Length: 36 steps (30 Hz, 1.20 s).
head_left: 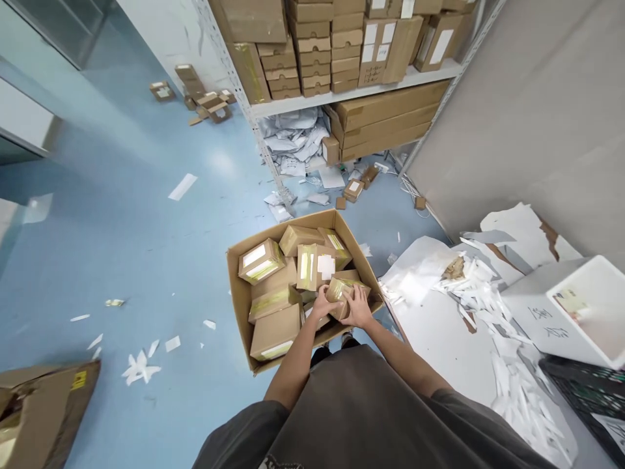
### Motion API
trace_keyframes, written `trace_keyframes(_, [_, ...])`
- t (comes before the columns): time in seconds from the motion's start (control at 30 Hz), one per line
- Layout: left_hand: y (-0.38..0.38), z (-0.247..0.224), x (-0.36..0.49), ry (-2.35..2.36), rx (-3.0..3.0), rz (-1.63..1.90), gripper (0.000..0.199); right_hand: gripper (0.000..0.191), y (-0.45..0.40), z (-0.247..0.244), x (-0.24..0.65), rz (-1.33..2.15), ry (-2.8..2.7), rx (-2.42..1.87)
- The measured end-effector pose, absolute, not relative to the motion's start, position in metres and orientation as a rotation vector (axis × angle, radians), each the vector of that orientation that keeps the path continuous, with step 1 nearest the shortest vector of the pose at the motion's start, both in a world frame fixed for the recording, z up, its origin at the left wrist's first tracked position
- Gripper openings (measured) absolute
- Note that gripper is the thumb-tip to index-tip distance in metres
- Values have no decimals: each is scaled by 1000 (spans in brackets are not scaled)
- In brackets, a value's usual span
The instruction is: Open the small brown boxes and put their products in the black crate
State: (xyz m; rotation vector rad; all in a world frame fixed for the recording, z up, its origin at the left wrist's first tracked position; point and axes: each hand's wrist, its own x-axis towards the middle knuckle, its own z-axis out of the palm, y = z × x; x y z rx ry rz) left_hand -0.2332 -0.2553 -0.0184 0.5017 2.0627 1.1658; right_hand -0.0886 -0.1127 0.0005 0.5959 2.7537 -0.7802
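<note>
A large open cardboard carton [237, 296] stands on the floor before me, with several smaller taped boxes inside. Near its right front corner, my left hand [323, 305] and my right hand [359, 307] grip a small cardboard box [339, 293] from both sides. Yellowish tape runs over this small box. Just beyond it lies a box with a white label [316, 266]. To the left sit a box with white and yellow strips [262, 260] and a bigger plain box [276, 329]. The undersides of the held box are hidden.
A metal shelf [312, 99] with stacked boxes stands ahead. Paper scraps [140, 368] litter the blue floor. On the right are a white board [439, 345], a white foam box [541, 312] and a black crate [581, 391]. Another carton [53, 417] is at lower left.
</note>
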Motion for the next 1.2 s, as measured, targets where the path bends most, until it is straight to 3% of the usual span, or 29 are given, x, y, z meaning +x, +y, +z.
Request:
trace_keyframes(0.17, [-264, 20, -212, 2164, 638, 1134, 86, 118, -121, 26, -63, -852, 2918, 678])
trace_keyframes(0.37, [-219, 112, -190, 2169, 1176, 1076, 76, 119, -110, 90, -17, -864, 3178, 1101])
trace_keyframes(0.53, [-154, 151, -135, 1903, 1629, 942, 98, 119, -103, 119, 57, -786, 3256, 1686])
trace_keyframes(0.7, [-83, 146, -38, 1582, 1925, 718, 103, 112, -103, 106, 150, -635, 3058, 2292])
trace_keyframes(0.87, [-39, 111, 78, 1367, 2076, 460, 106, 104, -106, 66, 243, -675, 2712, 2746])
trace_keyframes(1.03, [-32, 70, 151, 1303, 2080, 224, 106, 96, -115, 26, 320, -827, 2311, 2751])
trace_keyframes(1.2, [-42, 53, 167, 1384, 2105, 273, 102, 83, -109, 28, 360, -774, 2352, 2576])
